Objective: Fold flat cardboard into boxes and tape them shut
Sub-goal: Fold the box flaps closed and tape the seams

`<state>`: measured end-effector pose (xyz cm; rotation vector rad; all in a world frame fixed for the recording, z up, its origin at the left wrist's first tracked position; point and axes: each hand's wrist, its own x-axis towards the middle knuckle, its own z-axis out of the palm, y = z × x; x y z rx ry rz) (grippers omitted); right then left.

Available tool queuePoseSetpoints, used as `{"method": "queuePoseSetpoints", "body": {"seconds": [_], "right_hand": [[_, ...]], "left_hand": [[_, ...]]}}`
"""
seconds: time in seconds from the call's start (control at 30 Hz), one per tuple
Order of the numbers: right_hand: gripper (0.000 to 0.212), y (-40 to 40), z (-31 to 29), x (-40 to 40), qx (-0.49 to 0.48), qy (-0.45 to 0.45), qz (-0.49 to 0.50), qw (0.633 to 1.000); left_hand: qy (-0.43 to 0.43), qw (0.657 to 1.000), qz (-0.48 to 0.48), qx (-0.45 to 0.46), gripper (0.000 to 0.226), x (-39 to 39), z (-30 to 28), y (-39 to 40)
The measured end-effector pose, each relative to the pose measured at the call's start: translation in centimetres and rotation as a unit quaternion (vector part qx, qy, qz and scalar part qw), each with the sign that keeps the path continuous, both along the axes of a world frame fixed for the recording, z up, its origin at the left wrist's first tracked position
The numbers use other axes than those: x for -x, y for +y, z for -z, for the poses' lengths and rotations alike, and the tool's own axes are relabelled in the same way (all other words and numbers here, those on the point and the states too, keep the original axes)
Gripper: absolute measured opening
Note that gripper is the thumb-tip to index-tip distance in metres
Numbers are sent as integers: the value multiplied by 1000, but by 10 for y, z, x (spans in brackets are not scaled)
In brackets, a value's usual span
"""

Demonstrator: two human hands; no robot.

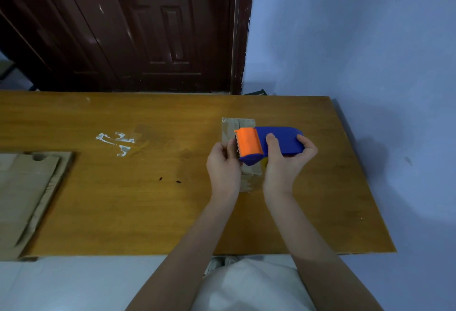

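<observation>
Right hand point(286, 162) grips blue tape dispenser point(274, 144), held above wooden table point(148, 199). Left hand point(223, 165) pinches at its orange cutter end point(248, 144). Taped cardboard piece point(238, 125) lies beneath dispenser. Flat cardboard stack point(27, 194) at table's left edge.

Tape dispenser point(271, 145) over table point(148, 212) right part — flat cardboard point(27, 194) far left of it, door point(138, 26) behind table.
</observation>
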<state>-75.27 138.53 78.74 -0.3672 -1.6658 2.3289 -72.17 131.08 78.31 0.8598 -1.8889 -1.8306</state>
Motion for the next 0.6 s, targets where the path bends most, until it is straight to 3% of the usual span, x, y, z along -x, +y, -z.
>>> {"method": "queuePoseSetpoints", "body": {"seconds": [0.43,0.6], "right_hand": [[54,2,4,21,-21,-4,32,999],[58,26,-6,53,86,-68,109,988]], "left_hand": [[8,995,-7,100,27,-1,15,5],[1,992,-66,110,25,-22,14,-27]]}}
